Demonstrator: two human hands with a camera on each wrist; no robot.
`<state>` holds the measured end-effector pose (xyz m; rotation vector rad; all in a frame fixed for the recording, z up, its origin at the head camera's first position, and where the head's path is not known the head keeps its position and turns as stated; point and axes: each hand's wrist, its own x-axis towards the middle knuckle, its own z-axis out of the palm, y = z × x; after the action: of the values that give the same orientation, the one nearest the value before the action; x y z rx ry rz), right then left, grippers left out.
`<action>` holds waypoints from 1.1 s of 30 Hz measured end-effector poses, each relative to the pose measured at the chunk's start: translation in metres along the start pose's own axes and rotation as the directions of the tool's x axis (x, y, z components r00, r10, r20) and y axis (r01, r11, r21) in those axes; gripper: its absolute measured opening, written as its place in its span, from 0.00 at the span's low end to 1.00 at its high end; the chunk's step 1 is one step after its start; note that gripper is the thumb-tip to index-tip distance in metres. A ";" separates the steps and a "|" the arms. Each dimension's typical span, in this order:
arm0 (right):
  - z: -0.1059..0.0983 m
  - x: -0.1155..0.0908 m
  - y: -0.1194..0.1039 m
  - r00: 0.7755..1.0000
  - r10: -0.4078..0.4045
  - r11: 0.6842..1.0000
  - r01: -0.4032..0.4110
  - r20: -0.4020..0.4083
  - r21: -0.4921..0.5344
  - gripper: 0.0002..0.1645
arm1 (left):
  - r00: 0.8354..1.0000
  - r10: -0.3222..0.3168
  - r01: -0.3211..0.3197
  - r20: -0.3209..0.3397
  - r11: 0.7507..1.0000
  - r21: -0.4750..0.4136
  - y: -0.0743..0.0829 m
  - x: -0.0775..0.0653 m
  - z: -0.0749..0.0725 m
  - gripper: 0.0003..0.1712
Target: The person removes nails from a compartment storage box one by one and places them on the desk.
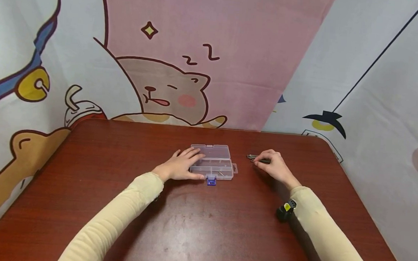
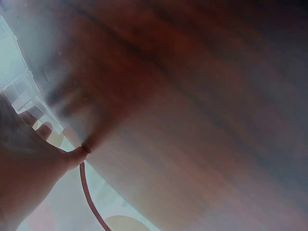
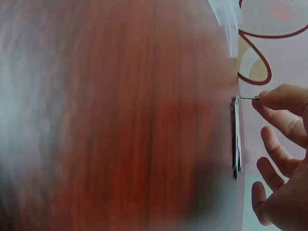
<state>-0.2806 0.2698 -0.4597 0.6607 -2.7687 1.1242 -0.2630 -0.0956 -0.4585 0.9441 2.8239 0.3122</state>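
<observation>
A clear plastic compartment box (image 1: 212, 169) stands on the table with its lid (image 1: 217, 152) raised at the back and a blue latch (image 1: 211, 181) at the front. One thin metal piece (image 1: 221, 173) lies in a front compartment. My left hand (image 1: 183, 165) rests with spread fingers against the box's left side; in the left wrist view its fingers overlap the box's edge (image 2: 21, 91). To the right of the box, my right hand (image 1: 273, 164) pinches a thin metal pin (image 3: 249, 97) between thumb and index finger. Beside it lies a small bunch of thin metal rods (image 3: 236, 139).
The brown wooden table (image 1: 202, 234) reaches back to a cartoon-print cloth (image 1: 235, 60), which also hangs at both sides. A small black device with a yellow mark (image 1: 286, 210) sits at the right wrist. A hanging tab (image 1: 235, 168) sticks out from the box's right side.
</observation>
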 end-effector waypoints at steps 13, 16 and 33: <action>-0.018 -0.012 0.023 0.990 0.138 0.988 -0.136 0.019 -0.079 0.06 | 1.000 0.006 -0.006 -0.003 1.000 -0.011 0.002 0.000 -0.001 0.49; -0.022 -0.015 0.027 0.987 0.161 0.983 -0.159 0.020 -0.089 0.06 | 1.000 0.004 -0.004 -0.004 1.000 -0.013 0.002 -0.001 -0.002 0.49; -0.043 -0.028 0.047 0.977 0.214 0.971 -0.214 -0.012 -0.102 0.08 | 1.000 -0.001 0.001 0.005 1.000 -0.004 0.002 -0.001 -0.003 0.49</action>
<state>-0.2788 0.3386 -0.4651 0.3568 -2.9293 1.0048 -0.2619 -0.0952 -0.4555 0.9410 2.8178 0.3147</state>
